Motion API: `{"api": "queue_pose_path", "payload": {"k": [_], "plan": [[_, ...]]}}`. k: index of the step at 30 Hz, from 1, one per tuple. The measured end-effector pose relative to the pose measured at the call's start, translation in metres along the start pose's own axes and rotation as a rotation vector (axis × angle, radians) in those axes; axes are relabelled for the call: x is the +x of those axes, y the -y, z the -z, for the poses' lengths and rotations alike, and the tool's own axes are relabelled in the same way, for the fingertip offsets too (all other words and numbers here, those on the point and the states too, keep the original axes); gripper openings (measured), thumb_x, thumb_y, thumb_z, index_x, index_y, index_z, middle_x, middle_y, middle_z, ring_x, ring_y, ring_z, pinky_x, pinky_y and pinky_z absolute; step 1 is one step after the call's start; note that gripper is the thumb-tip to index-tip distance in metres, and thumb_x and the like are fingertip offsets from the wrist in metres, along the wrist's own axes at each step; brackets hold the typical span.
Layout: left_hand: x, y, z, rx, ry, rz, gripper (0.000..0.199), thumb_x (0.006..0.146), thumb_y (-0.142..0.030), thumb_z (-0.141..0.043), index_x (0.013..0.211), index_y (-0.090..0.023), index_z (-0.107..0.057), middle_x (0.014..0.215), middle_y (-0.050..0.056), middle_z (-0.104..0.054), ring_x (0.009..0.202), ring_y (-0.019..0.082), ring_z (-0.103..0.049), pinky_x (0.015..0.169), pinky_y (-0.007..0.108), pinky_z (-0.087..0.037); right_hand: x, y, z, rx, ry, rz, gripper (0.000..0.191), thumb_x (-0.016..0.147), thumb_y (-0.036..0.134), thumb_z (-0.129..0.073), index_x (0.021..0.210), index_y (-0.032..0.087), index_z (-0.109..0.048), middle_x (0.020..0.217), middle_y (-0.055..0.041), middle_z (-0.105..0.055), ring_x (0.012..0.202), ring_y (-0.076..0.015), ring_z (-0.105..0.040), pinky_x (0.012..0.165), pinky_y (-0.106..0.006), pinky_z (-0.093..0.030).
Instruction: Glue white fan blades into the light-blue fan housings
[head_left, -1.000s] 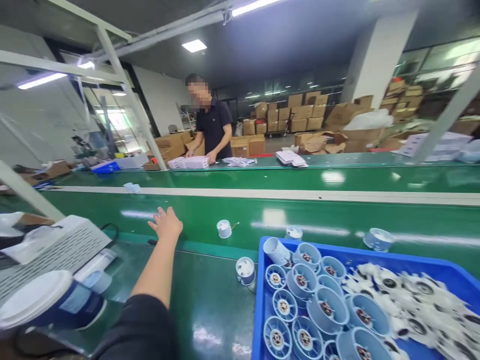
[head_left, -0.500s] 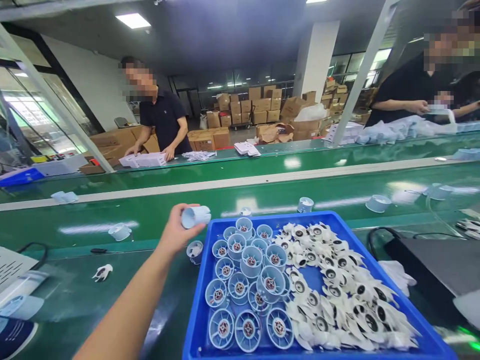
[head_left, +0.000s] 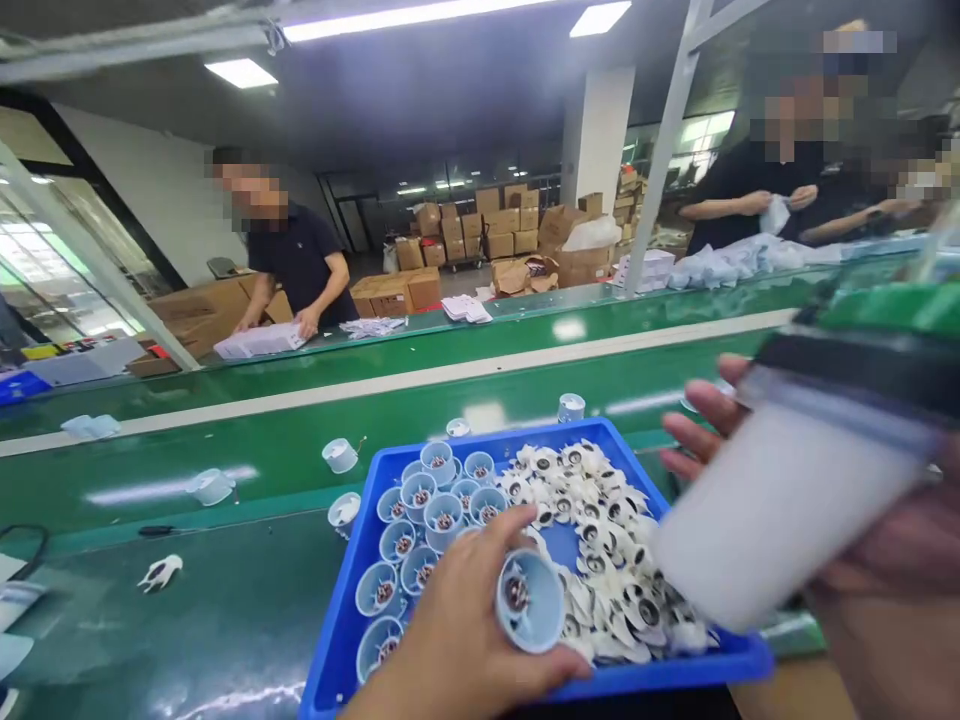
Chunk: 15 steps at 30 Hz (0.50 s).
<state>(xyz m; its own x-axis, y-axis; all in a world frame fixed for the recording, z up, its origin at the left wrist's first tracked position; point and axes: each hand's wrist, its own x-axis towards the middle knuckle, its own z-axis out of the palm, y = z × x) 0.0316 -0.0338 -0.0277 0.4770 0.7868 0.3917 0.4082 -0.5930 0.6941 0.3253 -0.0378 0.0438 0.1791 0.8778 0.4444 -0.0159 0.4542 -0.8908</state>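
Left hand [head_left: 465, 625]: grip pinches a cup [head_left: 534, 605] between thumb and fingers. Cup pale blue, round, smooth-walled; open mouth shows copper-brown core. Held above near part of blue tray [head_left: 341, 590], beside white bladed pieces [head_left: 600, 540]. Right hand [head_left: 892, 545]: fingers behind blurred whitish cylinder [head_left: 787, 510]; cannot tell whether grip closes.

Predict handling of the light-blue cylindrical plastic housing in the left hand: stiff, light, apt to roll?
The light-blue cylindrical plastic housing is probably stiff: it looks round, not squashed, in the left hand. Likely light for its size, being thin-walled with open space around the reddish-brown core. Might roll if laid sideways, given its rounded outside.
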Motion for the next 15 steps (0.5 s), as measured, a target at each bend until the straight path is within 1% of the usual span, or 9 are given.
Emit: {"api": "queue_pose_path", "payload": {"k": [1, 2, 3, 4, 6, 8, 11, 15], "plan": [[0.011, -0.010, -0.004, 0.049, 0.038, -0.034, 0.083, 0.062, -0.044, -0.088, 0.135, -0.030, -0.053, 0.115, 0.008, -0.071, 0.104, 0.031, -0.067, 0.095, 0.050, -0.053, 0.004, 0.011, -0.017, 0.240, 0.003, -0.088, 0.071, 0.058, 0.081, -0.072, 0.111, 0.032, -0.067, 0.106, -0.0049, -0.069, 0.090, -0.0289, -0.071, 0.069, -0.042, -0.063], [0.021, -0.019, -0.008, 0.070, 0.061, -0.069, 0.072, 0.066, -0.040, -0.086, 0.131, -0.027, -0.057, 0.115, 0.007, -0.071, 0.105, 0.030, -0.067, 0.096, 0.050, -0.053, 0.008, 0.021, -0.032, 0.382, -0.010, -0.110, 0.075, 0.048, 0.075, -0.081, 0.105, 0.028, -0.068, 0.098, -0.0040, -0.069, 0.081, -0.0263, -0.071, 0.068, -0.039, -0.063], [0.029, -0.027, -0.011, 0.067, 0.069, -0.114, 0.062, 0.069, -0.037, -0.083, 0.125, -0.025, -0.060, 0.114, 0.007, -0.072, 0.103, 0.028, -0.067, 0.094, 0.048, -0.053, 0.011, 0.029, -0.046, 0.454, -0.005, -0.138, 0.076, 0.044, 0.069, -0.087, 0.104, 0.026, -0.067, 0.094, -0.0016, -0.068, 0.075, -0.0222, -0.069, 0.066, -0.036, -0.064], [0.035, -0.034, -0.014, 0.050, 0.068, -0.147, 0.054, 0.071, -0.034, -0.080, 0.121, -0.023, -0.062, 0.112, 0.007, -0.072, 0.101, 0.027, -0.068, 0.091, 0.045, -0.053, 0.014, 0.036, -0.057, 0.496, -0.028, -0.128, 0.075, 0.043, 0.064, -0.089, 0.102, 0.025, -0.066, 0.088, 0.0004, -0.064, 0.070, -0.0183, -0.066, 0.063, -0.032, -0.063], [0.042, -0.043, -0.018, 0.013, 0.053, -0.165, 0.044, 0.072, -0.033, -0.078, 0.113, -0.022, -0.064, 0.107, 0.006, -0.073, 0.094, 0.025, -0.068, 0.083, 0.040, -0.053, 0.016, 0.044, -0.070, 0.482, -0.054, -0.099, 0.070, 0.049, 0.060, -0.089, 0.102, 0.022, -0.063, 0.082, 0.0024, -0.059, 0.065, -0.0137, -0.061, 0.058, -0.027, -0.060], [0.042, -0.049, -0.022, -0.013, 0.035, -0.155, 0.038, 0.071, -0.034, -0.079, 0.103, -0.021, -0.065, 0.098, 0.004, -0.073, 0.085, 0.023, -0.067, 0.075, 0.036, -0.051, 0.014, 0.046, -0.074, 0.447, -0.055, -0.071, 0.066, 0.056, 0.059, -0.087, 0.103, 0.020, -0.060, 0.079, 0.0024, -0.057, 0.064, -0.0136, -0.060, 0.056, -0.027, -0.059], [0.039, -0.051, -0.024, -0.036, 0.026, -0.143, 0.034, 0.070, -0.034, -0.081, 0.097, -0.021, -0.065, 0.090, 0.002, -0.072, 0.077, 0.021, -0.064, 0.070, 0.033, -0.048, 0.008, 0.043, -0.073, 0.411, -0.071, -0.036, 0.067, 0.060, 0.062, -0.085, 0.104, 0.019, -0.059, 0.079, 0.0004, -0.059, 0.064, -0.0171, -0.061, 0.057, -0.031, -0.058], [0.038, -0.049, -0.025, -0.053, 0.040, -0.161, 0.035, 0.072, -0.037, -0.080, 0.099, -0.020, -0.065, 0.096, 0.004, -0.073, 0.080, 0.021, -0.064, 0.072, 0.033, -0.048, 0.006, 0.042, -0.071, 0.352, -0.111, -0.067, 0.065, 0.066, 0.071, -0.079, 0.101, 0.020, -0.059, 0.079, -0.0015, -0.057, 0.063, -0.0205, -0.061, 0.055, -0.035, -0.057]]}}
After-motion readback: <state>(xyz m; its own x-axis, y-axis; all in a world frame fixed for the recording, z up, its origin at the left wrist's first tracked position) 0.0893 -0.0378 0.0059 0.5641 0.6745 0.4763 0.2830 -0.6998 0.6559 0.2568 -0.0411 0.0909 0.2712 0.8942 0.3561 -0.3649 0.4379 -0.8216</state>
